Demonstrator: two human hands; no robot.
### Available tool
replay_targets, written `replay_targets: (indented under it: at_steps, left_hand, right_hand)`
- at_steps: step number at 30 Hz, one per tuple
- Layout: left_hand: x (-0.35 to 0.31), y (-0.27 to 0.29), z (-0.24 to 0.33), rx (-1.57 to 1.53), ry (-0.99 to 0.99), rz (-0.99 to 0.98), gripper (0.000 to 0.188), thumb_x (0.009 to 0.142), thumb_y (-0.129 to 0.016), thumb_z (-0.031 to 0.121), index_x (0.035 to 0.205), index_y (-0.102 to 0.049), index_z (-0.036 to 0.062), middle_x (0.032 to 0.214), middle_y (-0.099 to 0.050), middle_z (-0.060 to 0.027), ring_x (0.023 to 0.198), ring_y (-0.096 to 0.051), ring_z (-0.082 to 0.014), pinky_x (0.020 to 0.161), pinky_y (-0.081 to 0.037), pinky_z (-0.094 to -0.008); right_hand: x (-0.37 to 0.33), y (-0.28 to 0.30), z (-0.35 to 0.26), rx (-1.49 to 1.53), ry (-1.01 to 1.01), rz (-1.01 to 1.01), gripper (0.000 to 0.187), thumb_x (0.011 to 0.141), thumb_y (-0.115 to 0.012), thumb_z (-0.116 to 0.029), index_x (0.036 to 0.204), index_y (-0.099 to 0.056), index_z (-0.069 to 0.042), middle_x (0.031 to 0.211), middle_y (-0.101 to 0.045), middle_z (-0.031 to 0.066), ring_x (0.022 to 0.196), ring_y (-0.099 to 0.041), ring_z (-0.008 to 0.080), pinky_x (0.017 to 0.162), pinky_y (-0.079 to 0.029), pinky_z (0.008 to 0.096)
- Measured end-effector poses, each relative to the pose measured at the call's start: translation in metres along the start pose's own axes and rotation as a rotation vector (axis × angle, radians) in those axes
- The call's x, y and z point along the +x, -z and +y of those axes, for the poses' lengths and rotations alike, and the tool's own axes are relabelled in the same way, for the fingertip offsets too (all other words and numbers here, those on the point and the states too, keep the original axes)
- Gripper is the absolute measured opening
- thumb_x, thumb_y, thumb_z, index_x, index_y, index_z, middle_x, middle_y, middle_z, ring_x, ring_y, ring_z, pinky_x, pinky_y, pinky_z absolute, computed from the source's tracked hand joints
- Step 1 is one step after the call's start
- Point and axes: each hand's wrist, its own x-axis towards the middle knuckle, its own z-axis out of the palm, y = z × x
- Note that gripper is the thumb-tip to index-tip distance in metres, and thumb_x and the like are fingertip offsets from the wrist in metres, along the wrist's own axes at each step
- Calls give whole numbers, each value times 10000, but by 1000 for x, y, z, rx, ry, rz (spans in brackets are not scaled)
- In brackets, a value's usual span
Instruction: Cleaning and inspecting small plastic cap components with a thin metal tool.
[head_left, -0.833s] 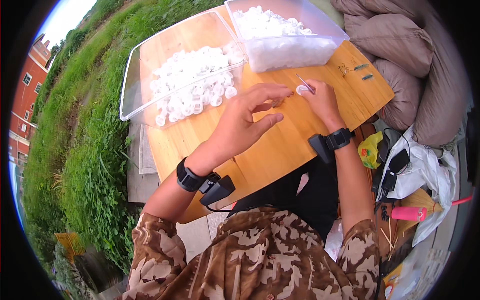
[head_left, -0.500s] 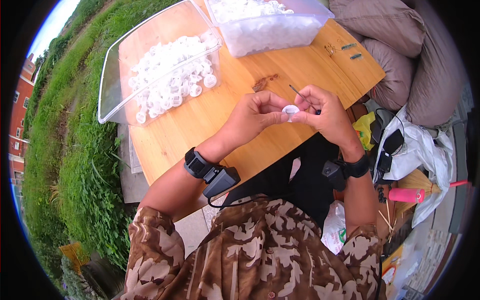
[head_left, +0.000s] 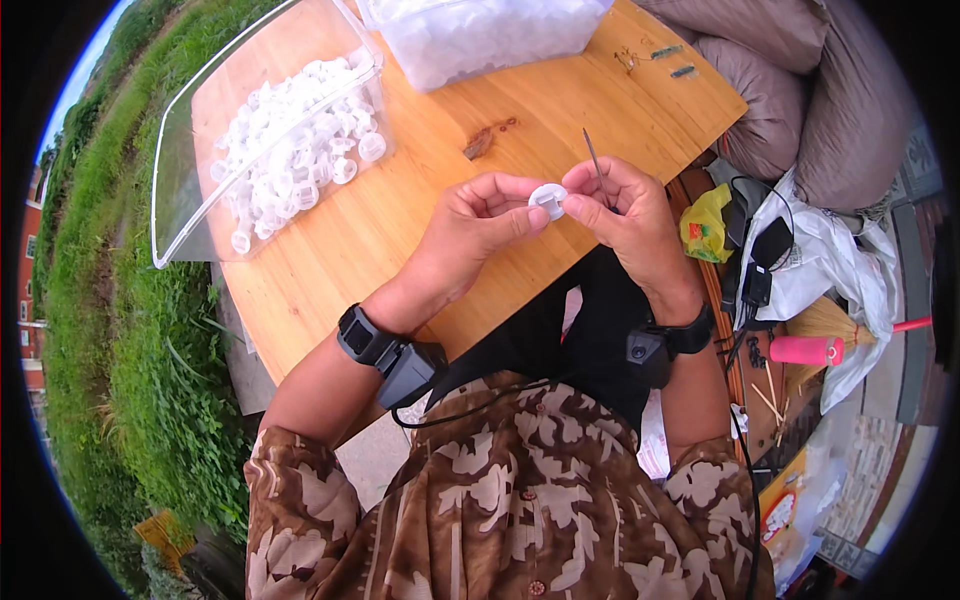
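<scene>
My left hand [head_left: 470, 225] and my right hand [head_left: 625, 215] meet over the near edge of a wooden table [head_left: 400, 230]. Between their fingertips they pinch a small white round plastic cap [head_left: 547, 197]. My right hand also holds a thin metal needle-like pin [head_left: 594, 160] that sticks up past its fingers. A clear plastic bin [head_left: 180, 190] with several white caps lies to the left on the table. Both wrists wear black bands with small devices.
A second clear bin [head_left: 480, 35] full of white pieces stands at the table's far edge. Grey cushions [head_left: 820, 110] lie to the right. Bags, a yellow item [head_left: 705, 220], a pink cylinder [head_left: 805, 350] and cables clutter the floor at right. Grass [head_left: 110, 350] lies left.
My hands drew back from the table's middle toward my body and came together. My left hand, spread open earlier, now pinches the white cap with my right.
</scene>
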Motion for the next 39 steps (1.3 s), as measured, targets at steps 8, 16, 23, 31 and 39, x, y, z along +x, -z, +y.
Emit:
replay_targets:
  at_steps: [8,16,23,31,39]
  left_hand:
    - [-2,-4,-4,118,-95,1,252,853,-700,52,1094,-630,25,1043,-672,-54,967,-625,-112,866,-503,-257]
    - [0,-1,2,-112,86,60,238,880,-674,80,1099,-608,15,1086,-652,-62,992,-632,-139,888,-525,-269]
    - [-1,-1,3,-79,73,24,244,900,-650,99,1125,-603,17,1107,-649,-65,1023,-631,-149,901,-525,-271]
    - [1,2,0,-123,112,-47,285,953,-569,138,1204,-565,3,1125,-640,-94,1038,-639,-177,890,-544,-263]
    - [-1,-1,1,-145,123,-113,281,970,-538,146,1208,-551,-2,1133,-624,-94,1057,-626,-177,893,-544,-256]
  right_hand:
    - [-7,1,5,157,-96,74,183,871,-665,-92,1015,-590,-6,876,-625,19,799,-576,60,707,-464,220]
    - [-29,-4,-4,-691,197,187,159,903,-551,-70,1030,-609,6,841,-656,139,749,-648,265,674,-496,327]
    - [-38,-5,4,-857,301,263,166,854,-593,-58,1005,-656,-28,815,-666,132,730,-653,298,629,-503,356]
    - [-37,2,-4,-872,353,215,213,826,-616,-3,1018,-684,-67,741,-616,105,669,-605,264,593,-465,344]
    - [-39,4,-6,-846,378,166,228,805,-626,-5,1011,-691,-77,731,-562,103,690,-568,275,589,-447,368]
